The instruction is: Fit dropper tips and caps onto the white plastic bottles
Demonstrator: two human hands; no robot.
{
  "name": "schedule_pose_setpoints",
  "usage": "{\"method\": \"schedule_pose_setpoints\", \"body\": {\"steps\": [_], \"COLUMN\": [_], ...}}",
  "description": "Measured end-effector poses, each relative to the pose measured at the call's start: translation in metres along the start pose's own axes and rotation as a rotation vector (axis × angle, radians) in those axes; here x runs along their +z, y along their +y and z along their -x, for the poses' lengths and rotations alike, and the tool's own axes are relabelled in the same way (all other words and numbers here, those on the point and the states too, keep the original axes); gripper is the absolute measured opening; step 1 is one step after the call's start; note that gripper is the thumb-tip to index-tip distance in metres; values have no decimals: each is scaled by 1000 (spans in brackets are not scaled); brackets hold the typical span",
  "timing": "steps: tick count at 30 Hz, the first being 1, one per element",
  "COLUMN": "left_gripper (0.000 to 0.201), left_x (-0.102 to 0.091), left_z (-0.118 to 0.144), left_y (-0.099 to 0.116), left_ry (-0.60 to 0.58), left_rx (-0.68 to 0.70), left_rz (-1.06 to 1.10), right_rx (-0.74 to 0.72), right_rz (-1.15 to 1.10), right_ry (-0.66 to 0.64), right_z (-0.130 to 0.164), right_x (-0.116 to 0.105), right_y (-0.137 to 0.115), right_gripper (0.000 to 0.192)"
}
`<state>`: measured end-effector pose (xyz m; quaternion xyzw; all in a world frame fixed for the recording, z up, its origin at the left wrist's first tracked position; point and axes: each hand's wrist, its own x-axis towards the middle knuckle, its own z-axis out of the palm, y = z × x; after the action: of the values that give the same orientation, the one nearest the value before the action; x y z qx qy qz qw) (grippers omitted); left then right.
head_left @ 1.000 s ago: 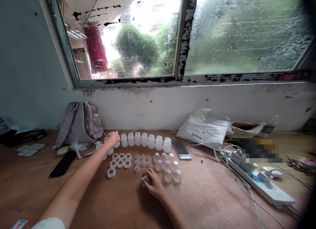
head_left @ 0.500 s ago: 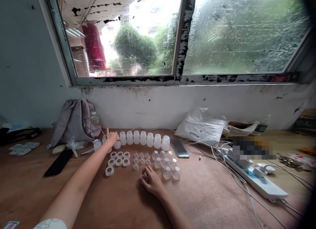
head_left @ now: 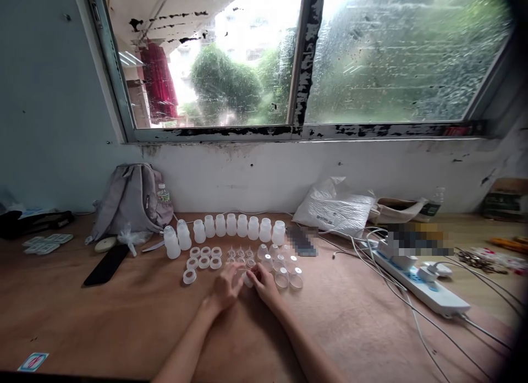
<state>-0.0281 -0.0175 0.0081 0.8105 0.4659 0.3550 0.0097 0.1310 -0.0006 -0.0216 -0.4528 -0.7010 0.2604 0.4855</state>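
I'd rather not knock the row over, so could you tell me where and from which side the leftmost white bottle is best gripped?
Probably by its narrower neck, coming from above. The leftmost white bottle stands upright, with another bottle close on its right, so a sideways reach from there risks a bump. Its left and front sides look open. Both hands, left hand and right hand, are together further forward.

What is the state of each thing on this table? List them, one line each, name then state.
Left hand: fingers closed on a small white part, meeting the right hand.
Right hand: pinching the same small white part.
Bottles: upright, uncapped, in a row.
Rings: lying flat, loose.
Clear caps: grouped, off the bottles.
Backpack: leaning against the wall.
Power strip: has plugs in it.
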Motion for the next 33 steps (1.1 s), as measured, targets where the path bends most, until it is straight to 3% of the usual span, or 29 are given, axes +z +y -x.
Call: {"method": "schedule_pose_setpoints", "body": {"steps": [5, 12, 17, 23, 28, 33], "left_gripper": [46, 27, 24, 18, 23, 18], "left_x": [14, 15, 15, 8, 0, 2], "left_z": [17, 14, 15, 20, 32, 39], "left_y": [12, 9, 14, 7, -8, -13], "left_ry": [-165, -149, -108, -16, 100, 182], "left_rx": [-7, -108, -168, -327, -522, -607], "left_rz": [158, 66, 7, -108, -259, -463], "right_rx": [8, 23, -2, 7, -22, 2], "right_rz": [16, 59, 103, 206, 296, 336], "right_ry": [6, 12, 39, 168, 37, -24], "right_z": [-1, 0, 2, 2, 1, 0], "right_x": [1, 5, 5, 0, 5, 9], "right_y": [4, 6, 3, 3, 7, 10], "right_gripper": [28, 31, 30, 29, 16, 30]}}
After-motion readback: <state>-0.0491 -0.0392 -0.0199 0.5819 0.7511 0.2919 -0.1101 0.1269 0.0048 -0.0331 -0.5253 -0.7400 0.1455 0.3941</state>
